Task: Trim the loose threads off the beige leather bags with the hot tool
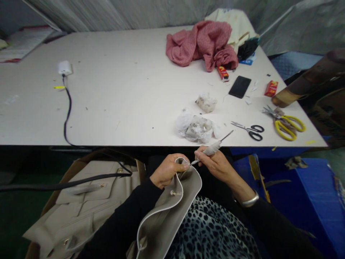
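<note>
My left hand (172, 169) pinches the upper rim of a beige handbag (167, 216), whose mouth gapes towards me over my lap. In my right hand (215, 163) is an awl (212, 148), its handle wrapped in whitish material. One thin end reaches the bag's rim beside my left fingertips, and a dark metal shaft sticks out of the other end towards the table. Whether the tip touches or pierces the rim is too small to tell. A small pale tuft or fitting (174, 193) shows on the bag's inner wall.
On the white table (113, 90) lie crumpled plastic-wrapped lumps (198, 127), black-handled scissors (250, 130), yellow-handled scissors (288, 124), a dark phone-like slab (239, 86) and a pink cloth (199, 41). A box of beige bags (88, 194) stands left, a black cable (67, 111) crossing it. Blue bins (293, 201) stand right.
</note>
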A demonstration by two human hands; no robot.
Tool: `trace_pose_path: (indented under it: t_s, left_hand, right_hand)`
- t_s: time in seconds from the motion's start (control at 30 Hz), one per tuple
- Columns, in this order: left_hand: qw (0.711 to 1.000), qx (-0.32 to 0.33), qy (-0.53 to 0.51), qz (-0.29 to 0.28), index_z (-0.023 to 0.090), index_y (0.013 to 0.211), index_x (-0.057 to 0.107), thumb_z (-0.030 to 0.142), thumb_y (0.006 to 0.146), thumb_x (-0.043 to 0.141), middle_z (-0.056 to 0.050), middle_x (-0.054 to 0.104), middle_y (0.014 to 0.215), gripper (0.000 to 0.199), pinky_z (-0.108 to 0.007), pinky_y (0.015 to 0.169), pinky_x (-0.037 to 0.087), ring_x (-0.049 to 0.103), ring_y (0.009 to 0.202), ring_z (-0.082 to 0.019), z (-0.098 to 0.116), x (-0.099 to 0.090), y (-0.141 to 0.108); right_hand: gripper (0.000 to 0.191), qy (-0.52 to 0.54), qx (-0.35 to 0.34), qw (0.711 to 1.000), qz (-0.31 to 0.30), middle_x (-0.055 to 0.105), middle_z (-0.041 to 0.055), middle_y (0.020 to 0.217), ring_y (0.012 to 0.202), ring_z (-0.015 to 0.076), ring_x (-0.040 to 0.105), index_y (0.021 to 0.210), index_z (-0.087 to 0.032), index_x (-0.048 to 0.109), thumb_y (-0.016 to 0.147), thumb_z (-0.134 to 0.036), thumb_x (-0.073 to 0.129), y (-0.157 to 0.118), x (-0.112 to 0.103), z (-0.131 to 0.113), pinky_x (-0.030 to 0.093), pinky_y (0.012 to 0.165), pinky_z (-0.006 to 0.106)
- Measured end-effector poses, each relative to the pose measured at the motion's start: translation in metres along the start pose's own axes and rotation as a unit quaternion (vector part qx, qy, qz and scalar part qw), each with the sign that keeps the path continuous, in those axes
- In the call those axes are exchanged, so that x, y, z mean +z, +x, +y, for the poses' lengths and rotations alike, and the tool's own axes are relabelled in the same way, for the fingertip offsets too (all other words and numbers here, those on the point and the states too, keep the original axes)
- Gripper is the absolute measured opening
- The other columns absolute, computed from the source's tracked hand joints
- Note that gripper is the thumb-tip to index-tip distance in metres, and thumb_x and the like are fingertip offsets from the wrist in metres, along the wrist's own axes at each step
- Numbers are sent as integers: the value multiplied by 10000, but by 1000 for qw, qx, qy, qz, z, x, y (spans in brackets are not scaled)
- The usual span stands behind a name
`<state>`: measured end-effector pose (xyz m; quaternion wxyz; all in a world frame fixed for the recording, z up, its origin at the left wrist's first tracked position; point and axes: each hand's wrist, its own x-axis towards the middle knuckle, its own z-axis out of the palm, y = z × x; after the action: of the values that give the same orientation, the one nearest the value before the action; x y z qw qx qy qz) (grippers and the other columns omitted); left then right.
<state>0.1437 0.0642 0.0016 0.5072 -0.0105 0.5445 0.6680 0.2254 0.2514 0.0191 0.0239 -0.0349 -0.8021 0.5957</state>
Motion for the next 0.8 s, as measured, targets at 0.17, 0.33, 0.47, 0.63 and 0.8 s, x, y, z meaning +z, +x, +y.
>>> trace_pose_path:
  t_s: [0.17,0.33,0.47,0.63,0.8]
  left_hand:
    - [999,30,44,11,128,752,695,286,590,884,-1,606,649,295,-247,572,373,505,571,-111,3,2,-2]
    - [987,91,104,78,129,757,702,298,650,854,-12,633,665,251,-248,599,402,534,618,-126,9,-11,-8]
    - [959,186,92,194,134,782,707,286,660,846,-5,655,676,239,-248,596,442,561,616,-129,41,-31,-19]
    - [899,272,-19,344,147,787,682,260,584,875,11,650,665,302,-248,560,484,579,586,-131,87,-52,-45]
    - [828,307,84,462,140,905,734,312,661,851,-12,689,776,321,-254,601,495,612,665,-139,66,-70,-77]
  right_hand:
    - [431,56,25,995,76,592,-15,638,620,134,580,775,-193,635,1037,-519,527,8,-7,3,476,649,270]
    - [437,113,-17,966,232,749,31,817,650,146,640,1190,-209,670,998,-593,585,15,-18,11,525,630,282]
    - [426,77,-32,964,252,774,53,901,701,154,673,1198,-205,692,989,-569,619,23,-21,12,558,678,304]
    - [408,63,-55,952,294,776,50,869,663,157,673,1199,-217,684,1015,-564,574,26,-18,3,558,644,304]
    - [308,72,-38,961,263,776,41,865,651,155,684,1127,-238,692,1011,-511,608,11,-2,-5,572,632,299]
